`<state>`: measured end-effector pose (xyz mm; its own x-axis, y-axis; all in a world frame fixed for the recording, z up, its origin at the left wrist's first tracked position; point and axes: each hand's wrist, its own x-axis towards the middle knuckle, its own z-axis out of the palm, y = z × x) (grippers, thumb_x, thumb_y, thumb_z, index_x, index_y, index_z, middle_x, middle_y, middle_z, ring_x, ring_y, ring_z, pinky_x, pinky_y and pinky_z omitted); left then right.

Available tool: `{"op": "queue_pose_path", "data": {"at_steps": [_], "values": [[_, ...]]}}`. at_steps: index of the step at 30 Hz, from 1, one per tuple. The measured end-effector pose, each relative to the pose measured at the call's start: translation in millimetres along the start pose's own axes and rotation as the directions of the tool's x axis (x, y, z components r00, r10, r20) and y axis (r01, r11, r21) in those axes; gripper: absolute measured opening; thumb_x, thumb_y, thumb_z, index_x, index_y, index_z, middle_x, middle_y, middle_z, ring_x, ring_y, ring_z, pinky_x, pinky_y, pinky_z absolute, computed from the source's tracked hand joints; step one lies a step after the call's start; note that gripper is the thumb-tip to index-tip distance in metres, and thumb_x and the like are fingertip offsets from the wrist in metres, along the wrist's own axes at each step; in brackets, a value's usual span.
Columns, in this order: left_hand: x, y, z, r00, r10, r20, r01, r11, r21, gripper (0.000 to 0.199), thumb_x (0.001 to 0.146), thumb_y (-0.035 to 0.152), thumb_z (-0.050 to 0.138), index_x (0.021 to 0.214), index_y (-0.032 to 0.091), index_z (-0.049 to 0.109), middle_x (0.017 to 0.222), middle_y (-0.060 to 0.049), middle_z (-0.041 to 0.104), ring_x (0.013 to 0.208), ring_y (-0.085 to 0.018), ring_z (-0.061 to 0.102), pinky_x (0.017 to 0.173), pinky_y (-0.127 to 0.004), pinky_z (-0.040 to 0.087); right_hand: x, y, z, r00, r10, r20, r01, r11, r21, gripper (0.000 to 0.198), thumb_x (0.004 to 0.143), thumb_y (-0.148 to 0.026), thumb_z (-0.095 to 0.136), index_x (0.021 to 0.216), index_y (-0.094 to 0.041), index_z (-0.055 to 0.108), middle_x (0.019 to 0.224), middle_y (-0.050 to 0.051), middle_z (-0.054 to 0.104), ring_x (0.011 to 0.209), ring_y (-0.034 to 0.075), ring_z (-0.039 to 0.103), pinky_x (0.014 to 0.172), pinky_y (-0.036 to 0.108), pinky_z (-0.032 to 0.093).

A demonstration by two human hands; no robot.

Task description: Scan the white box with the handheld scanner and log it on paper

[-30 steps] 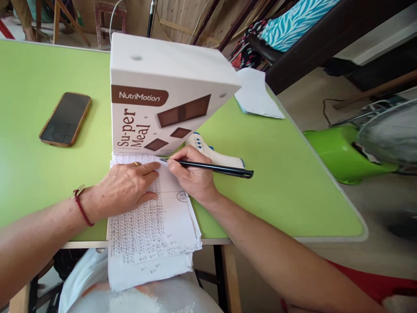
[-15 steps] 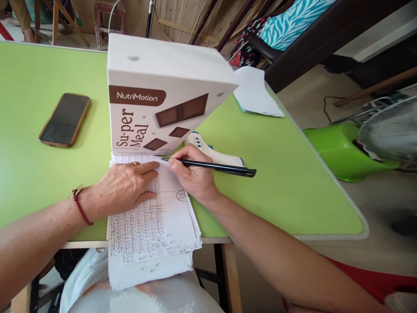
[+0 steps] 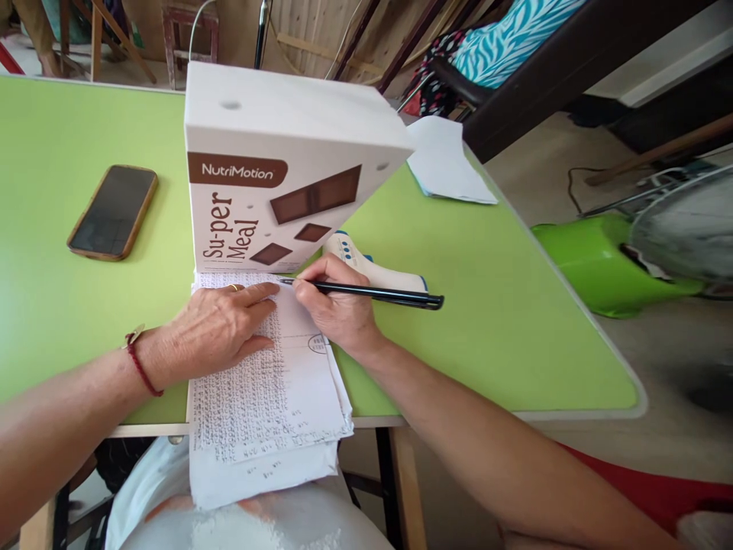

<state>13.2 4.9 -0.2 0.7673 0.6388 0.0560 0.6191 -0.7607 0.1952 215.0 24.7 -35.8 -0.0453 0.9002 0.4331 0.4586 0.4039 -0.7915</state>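
Note:
My right hand (image 3: 337,302) grips a black pen (image 3: 383,292), its tip on the upper part of a paper sheet (image 3: 306,374) covered in rows of small handwriting. Flat on the same sheet rests my left hand (image 3: 229,325), fingers stretched out, the index fingertip close to the pen tip. More paper lies under the sheet, and the stack hangs over the table's front edge. Right behind it stands a white NutriMotion box (image 3: 246,206), upright, at the papers' top edge. A white and blue handheld device (image 3: 383,275) lies just beyond my right hand, partly hidden by it.
A phone in a wooden-edged case (image 3: 113,211) lies on the left of the green table (image 3: 486,328). White papers (image 3: 450,160) lie at the far right corner. Beyond the right edge stands a green bucket (image 3: 595,260) on the floor. A stool (image 3: 188,34) stands at the back.
The pen's back end has shifted slightly left and down, its tip staying near the same spot. My left hand rests as before. The whole view has moved very slightly.

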Motion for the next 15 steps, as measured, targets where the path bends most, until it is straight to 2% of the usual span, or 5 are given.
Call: {"op": "queue_pose_path", "data": {"at_steps": [9, 15], "values": [[-1.5, -2.0, 0.0, 1.0, 0.005, -0.002, -0.005, 1.0, 0.013, 0.031, 0.094, 0.034, 0.066, 0.118, 0.014, 0.064, 0.144, -0.012, 0.056, 0.096, -0.032, 0.074, 0.068, -0.044, 0.063, 0.4, -0.2, -0.9, 1.0, -0.008, -0.016, 0.008, 1.0, -0.011, 0.009, 0.072, -0.023, 0.055, 0.065, -0.024, 0.05, 0.053, -0.006, 0.055, 0.047, 0.011, 0.046, 0.048, 0.025, 0.04], [-0.7, -2.3, -0.4, 1.0, -0.002, 0.012, 0.001, 1.0, 0.02, 0.032, 0.093, 0.034, 0.066, 0.118, 0.014, 0.064, 0.145, -0.011, 0.055, 0.096, -0.033, 0.074, 0.069, -0.047, 0.064, 0.0, 1.3, 0.6, 0.997, -0.061, -0.052, 0.059, 0.998, -0.029, 0.01, 0.074, -0.023, 0.055, 0.064, -0.023, 0.051, 0.054, -0.005, 0.057, 0.049, 0.011, 0.049, 0.05, 0.024, 0.042]]}}
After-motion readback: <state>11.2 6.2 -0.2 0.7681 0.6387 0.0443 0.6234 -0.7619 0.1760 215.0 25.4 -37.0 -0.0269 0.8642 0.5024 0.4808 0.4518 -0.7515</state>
